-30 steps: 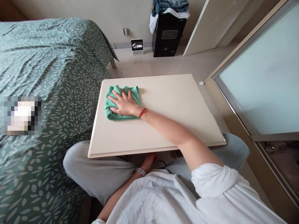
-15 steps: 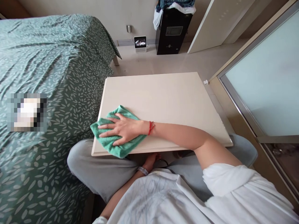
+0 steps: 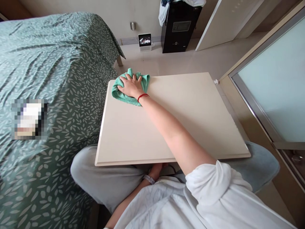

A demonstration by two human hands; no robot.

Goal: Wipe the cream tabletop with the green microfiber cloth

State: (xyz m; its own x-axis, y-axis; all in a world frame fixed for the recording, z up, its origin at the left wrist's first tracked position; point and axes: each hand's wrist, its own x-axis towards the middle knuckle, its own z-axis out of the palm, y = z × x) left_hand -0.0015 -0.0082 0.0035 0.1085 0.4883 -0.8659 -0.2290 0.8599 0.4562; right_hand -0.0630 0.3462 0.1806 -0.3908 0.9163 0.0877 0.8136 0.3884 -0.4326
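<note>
A green cloth lies rumpled at the far left corner of a small cream-coloured table. On top of it rests my right hand, with a red string bracelet at the wrist. Its fingers are spread apart and press the cloth against the tabletop. My left hand is low in front of me, partly under the table's near edge, with a pale watch on the wrist. The tabletop hides its fingers, so whether it holds anything does not show.
A bed with a green leaf-patterned cover stands close on the left, a blurred-out object on it. By the wall are a small screen and a black cabinet. A frosted-glass panel is at the right.
My right hand and the green cloth have moved from the table's near left corner to its far left corner. My left hand has stayed at the near edge. The view has shifted slightly.
</note>
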